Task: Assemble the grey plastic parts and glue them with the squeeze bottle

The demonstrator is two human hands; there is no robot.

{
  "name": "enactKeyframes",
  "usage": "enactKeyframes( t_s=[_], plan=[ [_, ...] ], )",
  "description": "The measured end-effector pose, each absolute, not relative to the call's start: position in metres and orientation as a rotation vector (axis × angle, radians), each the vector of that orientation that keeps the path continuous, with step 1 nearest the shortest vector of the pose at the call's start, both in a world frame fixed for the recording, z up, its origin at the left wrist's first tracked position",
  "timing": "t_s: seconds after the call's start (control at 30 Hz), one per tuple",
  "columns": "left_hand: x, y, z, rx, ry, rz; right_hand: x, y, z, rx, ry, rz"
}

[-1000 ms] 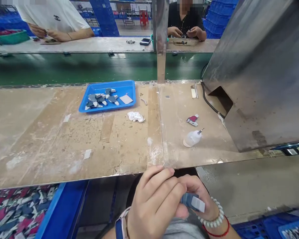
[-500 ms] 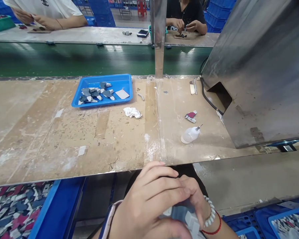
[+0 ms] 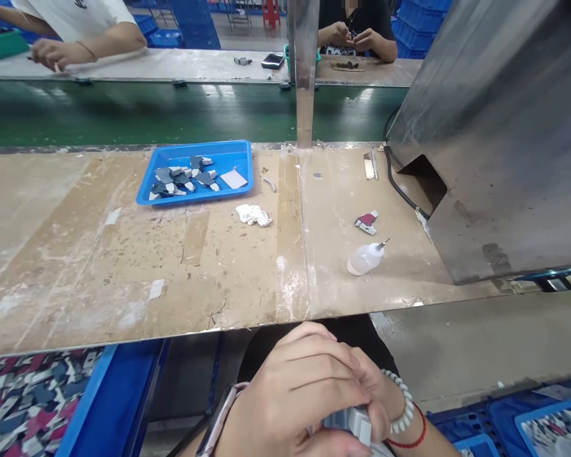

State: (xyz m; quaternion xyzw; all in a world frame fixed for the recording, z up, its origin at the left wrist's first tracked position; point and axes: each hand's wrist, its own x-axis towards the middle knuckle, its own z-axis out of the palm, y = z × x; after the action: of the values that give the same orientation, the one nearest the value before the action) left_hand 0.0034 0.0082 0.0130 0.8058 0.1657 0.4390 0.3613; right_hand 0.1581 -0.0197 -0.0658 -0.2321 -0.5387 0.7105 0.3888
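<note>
In front of the table edge, my left hand is closed with its fingers bent over a small blue-grey piece with pale grey block-like parts. My right hand, wearing a beaded bracelet, closes round the same piece from the right. Much of the piece is hidden under my fingers. On the table beyond lie a white squeeze bottle with a thin metal tip, tilted on its side, and a maroon and grey piece.
A blue tray holds several dark blue-grey and white pieces. Crumpled white tissue lies nearby. At right stands a metal housing; a blue bin of pieces sits lower left. Two people work across the green belt.
My fingers have drawn closer together over the piece, covering more of it. Across the belt, the left co-worker's hands have moved apart, and the right one's hands have lifted slightly.
</note>
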Motion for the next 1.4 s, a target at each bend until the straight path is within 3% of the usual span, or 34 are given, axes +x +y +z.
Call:
enactKeyframes(
  t_s=[0.17, 0.5, 0.8, 1.4],
  plan=[
    [0.006, 0.01, 0.01, 1.994, 0.538, 1.165, 0.153, -0.01, -0.058, -0.432, -1.143, 1.795],
    [-0.012, 0.044, 0.014, 2.006, 0.756, 1.23, 0.146, 0.051, -0.006, -0.452, -1.227, 1.88],
    [-0.01, 0.056, -0.014, 1.818, 0.899, 1.24, 0.133, 0.068, -0.034, -0.573, -1.108, 1.953],
    [-0.001, 0.056, -0.016, 1.889, 0.845, 1.287, 0.146, 0.064, -0.034, -0.579, -1.171, 1.873]
  ],
)
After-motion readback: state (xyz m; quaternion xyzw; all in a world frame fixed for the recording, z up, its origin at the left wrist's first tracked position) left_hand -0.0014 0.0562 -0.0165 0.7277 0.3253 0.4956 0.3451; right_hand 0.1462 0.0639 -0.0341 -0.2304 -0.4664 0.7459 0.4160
